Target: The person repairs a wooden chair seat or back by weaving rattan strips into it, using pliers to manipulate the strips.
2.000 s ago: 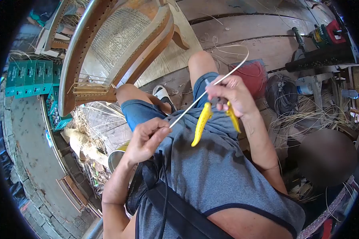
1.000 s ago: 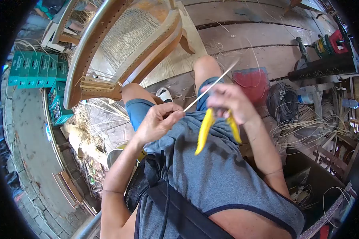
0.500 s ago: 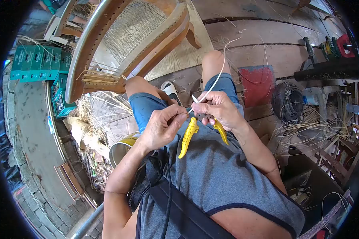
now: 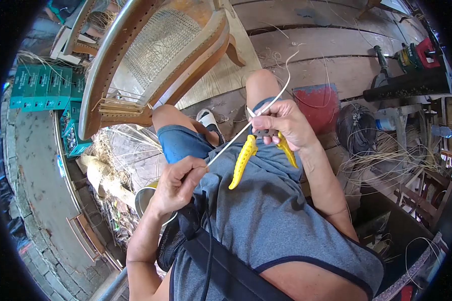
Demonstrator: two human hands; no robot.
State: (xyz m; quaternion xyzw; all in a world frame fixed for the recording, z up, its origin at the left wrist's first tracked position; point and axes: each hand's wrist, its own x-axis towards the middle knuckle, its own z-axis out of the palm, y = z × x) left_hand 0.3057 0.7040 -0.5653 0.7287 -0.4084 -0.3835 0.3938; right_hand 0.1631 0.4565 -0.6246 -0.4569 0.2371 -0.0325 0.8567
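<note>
A pale cane strand (image 4: 229, 144) is stretched between my two hands, above my lap. My left hand (image 4: 180, 184) is closed in a pinch round its lower end. My right hand (image 4: 282, 125) grips a yellow-handled cutting tool (image 4: 243, 161) by its dark metal head, the two handles spread apart below. The strand passes by my right thumb and fingers, and its free end curves up beyond them. Part of the tool's head is hidden by my fingers.
A wooden chair frame (image 4: 187, 61) with woven cane stands ahead on the left. Green crates (image 4: 44, 86) are at the far left. On the right are a red board (image 4: 317, 108), a dark wire coil (image 4: 359, 128) and loose cane strips. Another person's arm shows at the top left.
My left hand has moved down and left, away from my right hand, and more of the strand now shows between them. My right hand has shifted slightly right with the tool.
</note>
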